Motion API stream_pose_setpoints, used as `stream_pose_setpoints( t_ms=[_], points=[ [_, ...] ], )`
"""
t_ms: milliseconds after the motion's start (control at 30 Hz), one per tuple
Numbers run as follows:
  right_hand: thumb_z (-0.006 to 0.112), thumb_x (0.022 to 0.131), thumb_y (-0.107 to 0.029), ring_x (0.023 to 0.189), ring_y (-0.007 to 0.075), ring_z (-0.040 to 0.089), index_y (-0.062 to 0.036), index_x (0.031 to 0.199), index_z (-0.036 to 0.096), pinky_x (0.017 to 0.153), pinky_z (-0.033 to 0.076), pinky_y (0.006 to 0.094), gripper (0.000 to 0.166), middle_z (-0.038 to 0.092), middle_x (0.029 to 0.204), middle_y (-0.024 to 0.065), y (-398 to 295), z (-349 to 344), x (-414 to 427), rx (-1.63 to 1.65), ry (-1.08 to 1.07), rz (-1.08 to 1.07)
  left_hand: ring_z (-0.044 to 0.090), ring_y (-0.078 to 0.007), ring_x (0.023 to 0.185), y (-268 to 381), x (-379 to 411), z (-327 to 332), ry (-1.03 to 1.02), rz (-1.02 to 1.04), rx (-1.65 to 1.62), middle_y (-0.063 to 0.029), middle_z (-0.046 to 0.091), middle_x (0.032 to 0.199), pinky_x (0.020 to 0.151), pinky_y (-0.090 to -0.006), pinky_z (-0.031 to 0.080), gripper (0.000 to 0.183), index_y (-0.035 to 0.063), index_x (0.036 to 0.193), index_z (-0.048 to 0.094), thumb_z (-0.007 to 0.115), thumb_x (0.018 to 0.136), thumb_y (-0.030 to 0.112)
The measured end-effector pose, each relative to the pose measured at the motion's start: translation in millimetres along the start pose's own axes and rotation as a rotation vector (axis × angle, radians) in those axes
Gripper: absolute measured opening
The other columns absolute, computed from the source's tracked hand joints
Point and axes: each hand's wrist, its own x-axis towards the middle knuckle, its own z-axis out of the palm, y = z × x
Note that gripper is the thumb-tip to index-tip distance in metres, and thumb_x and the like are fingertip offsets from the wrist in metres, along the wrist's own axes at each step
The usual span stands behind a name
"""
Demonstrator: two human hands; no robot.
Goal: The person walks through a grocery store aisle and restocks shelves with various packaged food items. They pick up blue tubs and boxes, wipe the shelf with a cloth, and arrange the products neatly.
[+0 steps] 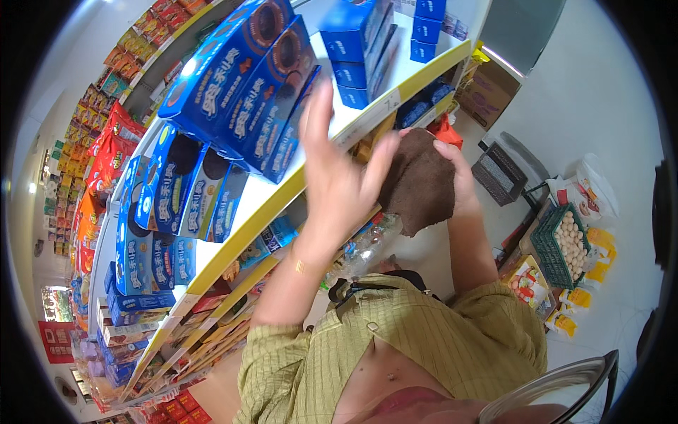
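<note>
My right hand [460, 177] grips a dark brown cloth [421, 183], which hangs bunched in front of my chest with the thumb on top. Slightly blurred, my left hand [339, 180] is raised with its fingers apart and nothing held. Its fingertips are beside a row of blue Oreo cookie boxes [238, 85] standing on the white shelf [265, 199]; whether they touch cannot be told. More blue cookie boxes [177, 196] stand to the left on that shelf. Stacked blue boxes [349, 58] are farther along it, to the right.
A yellow price strip [238, 249] edges the shelf, with packaged snacks [270, 241] on lower tiers. Snack bags [108, 146] fill racks at left. To the right are a green crate of eggs [556, 246], a dark basket [498, 172] and a cardboard box [487, 93].
</note>
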Motion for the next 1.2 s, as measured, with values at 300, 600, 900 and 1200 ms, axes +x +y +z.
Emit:
stream_pose_setpoints(
  t_ms=[300, 600, 900, 1200],
  points=[
    [0.046, 0.086, -0.035, 0.106, 0.0298, 0.057, 0.0008, 0.131, 0.046, 0.095, 0.044, 0.0398, 0.057, 0.059, 0.116, 0.0176, -15, -51, -43, 0.066, 0.141, -0.084, 0.021, -0.0498, 0.137, -66, 51, 99, 0.234, -0.228, 0.272, -0.0385, 0.014, 0.146, 0.113, -0.0464, 0.023, 0.11, -0.0038, 0.146, -0.01, 0.069, 0.084, 0.04],
    [0.047, 0.089, -0.029, 0.123, 0.0224, 0.049, -0.0034, 0.144, 0.035, 0.106, 0.035, 0.0349, 0.062, 0.047, 0.138, 0.0137, -53, -42, 39, -0.275, -0.078, -0.196, 0.04, -0.041, 0.127, -71, 56, 85, 0.101, -0.366, 0.052, -0.035, 0.036, 0.134, 0.107, -0.0434, 0.031, 0.093, -0.0092, 0.138, 0.015, 0.075, 0.081, 0.033],
    [0.063, 0.085, -0.035, 0.13, 0.0189, 0.042, -0.003, 0.149, 0.022, 0.105, 0.036, 0.0315, 0.083, 0.035, 0.148, 0.0122, -75, -8, 117, -0.444, -0.056, -0.056, 0.061, -0.0328, 0.097, -73, 66, 75, 0.103, -0.277, 0.156, -0.0263, 0.06, 0.107, 0.085, -0.0392, 0.047, 0.062, -0.0067, 0.116, 0.039, 0.072, 0.084, 0.036],
    [0.057, 0.088, -0.023, 0.124, 0.0171, 0.049, -0.0056, 0.147, 0.032, 0.105, 0.036, 0.0295, 0.067, 0.044, 0.142, 0.0097, -59, 4, 119, -0.305, -0.035, 0.012, 0.057, -0.0435, 0.107, -81, 58, 70, 0.057, -0.294, -0.013, -0.0348, 0.051, 0.118, 0.091, -0.0445, 0.045, 0.076, -0.0063, 0.133, 0.021, 0.067, 0.087, 0.033]
  ],
)
